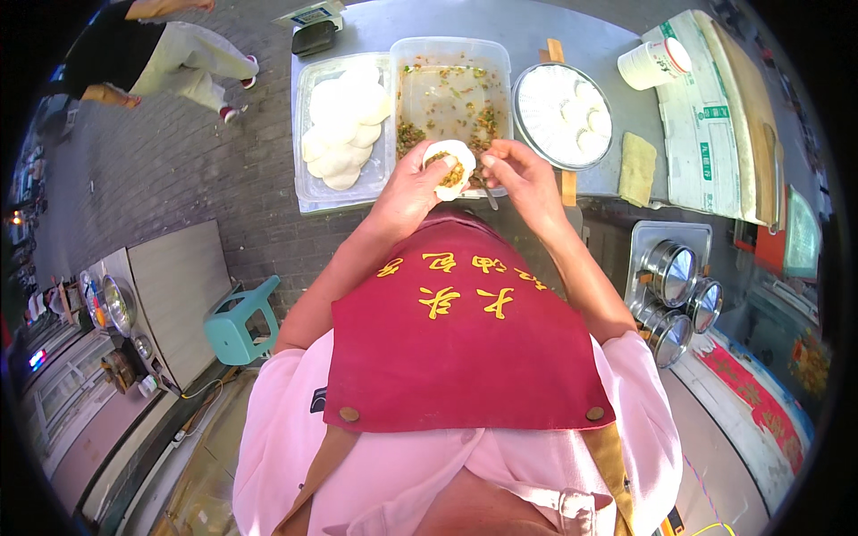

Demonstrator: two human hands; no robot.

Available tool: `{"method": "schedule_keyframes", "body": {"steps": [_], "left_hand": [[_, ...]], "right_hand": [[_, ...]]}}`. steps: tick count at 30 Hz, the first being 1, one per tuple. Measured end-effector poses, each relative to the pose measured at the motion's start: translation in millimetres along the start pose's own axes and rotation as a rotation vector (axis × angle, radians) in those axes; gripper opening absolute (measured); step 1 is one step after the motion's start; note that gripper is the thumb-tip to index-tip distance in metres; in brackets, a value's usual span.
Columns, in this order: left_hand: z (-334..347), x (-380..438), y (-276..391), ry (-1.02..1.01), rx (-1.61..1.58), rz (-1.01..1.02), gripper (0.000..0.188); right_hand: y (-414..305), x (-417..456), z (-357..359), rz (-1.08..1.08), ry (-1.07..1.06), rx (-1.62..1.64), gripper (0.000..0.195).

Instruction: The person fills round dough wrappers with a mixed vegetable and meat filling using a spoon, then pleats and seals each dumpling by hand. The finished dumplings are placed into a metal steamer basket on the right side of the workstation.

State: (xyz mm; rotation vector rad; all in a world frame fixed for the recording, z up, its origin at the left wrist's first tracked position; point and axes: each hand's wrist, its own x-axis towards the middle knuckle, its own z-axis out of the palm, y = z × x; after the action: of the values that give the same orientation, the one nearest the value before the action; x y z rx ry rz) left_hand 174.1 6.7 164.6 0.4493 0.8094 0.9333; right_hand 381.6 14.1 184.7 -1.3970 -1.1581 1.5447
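Observation:
Cupped in my left hand (421, 177) is a round dough wrapper (432, 149) with chopped filling (454, 175) in its middle, my thumb pressing on the filling. My right hand (519, 171) hovers just right of the wrapper, fingers curled and a little apart, with nothing seen between them. A metal spoon handle (493, 199) sticks out over the tub's front rim, close below the right fingers. Behind both hands stands a clear plastic tub (448, 44) with scraps of filling on its floor and more heaped near the front. Left of it, another plastic tub (303, 184) holds piled white dough pieces (345, 120).
A round steamer tray (536, 100) with several white buns sits at right on wooden strips. Beyond it are a folded yellow cloth (637, 169), a paper tub (653, 63) and a carton (697, 127). A teal stool (231, 331) stands lower left. Someone walks (181, 60) at upper left.

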Motion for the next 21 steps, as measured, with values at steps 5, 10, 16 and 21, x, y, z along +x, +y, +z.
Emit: {"method": "schedule_keyframes", "body": {"steps": [5, 10, 16, 21], "left_hand": [[23.6, -6.8, -24.2, 0.022, 0.092, 0.091, 0.022], [32.8, -10.9, -44.6, 0.051, 0.161, 0.131, 0.021], [51.5, -15.9, -54.1, 0.047, 0.128, 0.126, 0.021], [58.5, -11.5, -57.4, 0.096, 0.225, 0.071, 0.021]], "right_hand": [[12.4, -4.3, -15.5, -0.017, -0.169, 0.049, 0.018], [4.8, -19.8, -27.2, -0.276, -0.178, -0.266, 0.022], [3.8, -24.9, -39.7, -0.291, -0.142, -0.071, 0.026], [23.9, -23.3, -52.6, -0.275, -0.139, -0.173, 0.023]]}}
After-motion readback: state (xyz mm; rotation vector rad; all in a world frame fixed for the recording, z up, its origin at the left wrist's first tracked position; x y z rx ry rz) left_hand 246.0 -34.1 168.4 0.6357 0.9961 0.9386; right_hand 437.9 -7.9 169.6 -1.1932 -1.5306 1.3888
